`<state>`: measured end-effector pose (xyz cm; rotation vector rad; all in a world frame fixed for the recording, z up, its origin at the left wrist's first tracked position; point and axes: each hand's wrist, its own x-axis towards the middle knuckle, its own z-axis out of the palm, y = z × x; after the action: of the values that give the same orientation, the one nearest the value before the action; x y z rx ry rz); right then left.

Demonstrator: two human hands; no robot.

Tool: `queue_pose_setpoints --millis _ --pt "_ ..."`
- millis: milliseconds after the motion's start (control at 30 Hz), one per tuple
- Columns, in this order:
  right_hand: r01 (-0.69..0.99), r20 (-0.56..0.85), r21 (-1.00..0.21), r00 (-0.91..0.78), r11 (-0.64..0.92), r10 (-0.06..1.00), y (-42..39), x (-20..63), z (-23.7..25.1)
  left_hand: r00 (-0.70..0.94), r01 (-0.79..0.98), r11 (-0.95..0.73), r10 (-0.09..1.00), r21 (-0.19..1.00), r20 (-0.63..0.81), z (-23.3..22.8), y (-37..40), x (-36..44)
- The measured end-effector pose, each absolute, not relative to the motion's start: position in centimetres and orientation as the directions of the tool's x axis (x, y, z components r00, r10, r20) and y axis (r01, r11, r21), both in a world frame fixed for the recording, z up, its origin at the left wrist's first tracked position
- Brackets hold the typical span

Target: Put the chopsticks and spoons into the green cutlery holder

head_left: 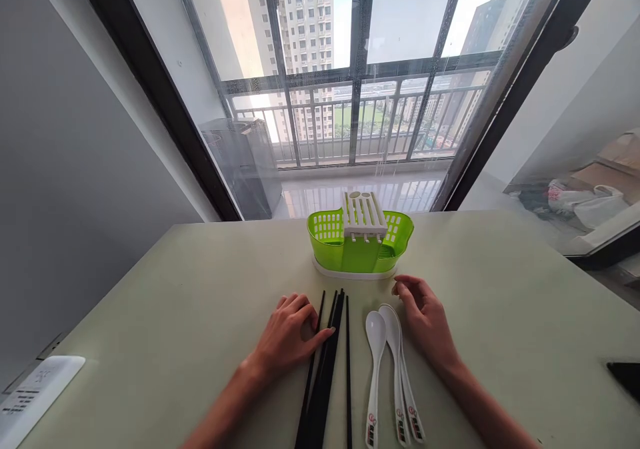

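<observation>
under the left hand (286, 332), black chopsticks (321, 395), slender, straight, mostly bunched

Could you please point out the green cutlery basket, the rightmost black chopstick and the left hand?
Green cutlery basket (361, 255), head view: front wall.
Rightmost black chopstick (349, 369), head view: mid-shaft.
Left hand (287, 333), head view: its back.

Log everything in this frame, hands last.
Table: one, pale green, foreground
Utensil caddy: one, green and white, table's far side
Chopsticks: several, black, centre foreground
Spoons: three, white, beside chopsticks
Labelled object: one, white, left edge
Unclear object: one, black, right edge
Glass panes: several, clear, behind table
Box: one, grey, behind glass, left
Railing: one, grey, outside
Buildings: several, beige, grey, outside
Field: one, green, outside
Bags: count unclear, whitish, behind glass, right
Left hand: one, bare, over chopsticks
Right hand: one, bare, right of spoons
</observation>
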<state>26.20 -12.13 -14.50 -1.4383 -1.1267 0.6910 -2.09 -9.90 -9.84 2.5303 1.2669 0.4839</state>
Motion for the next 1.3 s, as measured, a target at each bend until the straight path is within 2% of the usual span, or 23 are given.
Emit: queue_pose_setpoints --millis 400,700,867,933,1000,1133,1200,1300 --pt "0.245 0.162 -0.967 0.385 0.068 0.909 -12.2 26.0 -14.1 0.552 0.778 -0.548 0.83 0.307 0.082 -8.5 -9.0 -3.4" --pt "0.252 0.165 -0.965 0.371 0.072 0.914 -12.2 25.9 -14.3 0.375 0.921 -0.38 0.924 0.081 0.07 -7.6 -8.6 -4.9" --pt "0.26 0.184 -0.962 0.366 0.089 0.912 -12.2 25.9 -14.2 0.371 0.929 -0.368 0.924 -0.052 0.097 -8.5 -8.8 -4.3" --pt "0.262 0.182 -0.961 0.365 0.087 0.913 -12.2 25.9 -14.2 0.391 0.92 -0.386 0.913 -0.063 0.116 -8.8 -8.8 -4.2" --pt "0.268 0.185 -0.959 0.364 0.087 0.913 -12.2 26.0 -14.3 0.413 0.91 -0.415 0.899 -0.018 0.147 -8.8 -9.0 -4.3" --pt "0.331 0.246 -0.936 0.37 0.12 0.896 -12.4 26.1 -13.9 0.396 0.869 -0.456 0.873 0.189 0.284 -7.9 -9.4 -4.1" --pt "0.408 0.326 -0.897 0.35 0.17 0.878 -12.7 25.9 -12.8 0.346 0.816 -0.478 0.855 0.326 0.386 -6.7 -9.8 -3.5" --pt "0.491 0.45 -0.814 0.196 0.31 0.871 -13.2 25.2 -9.2 0.24 0.619 -0.518 0.841 0.591 0.485 -4.4 -10.3 -1.8"
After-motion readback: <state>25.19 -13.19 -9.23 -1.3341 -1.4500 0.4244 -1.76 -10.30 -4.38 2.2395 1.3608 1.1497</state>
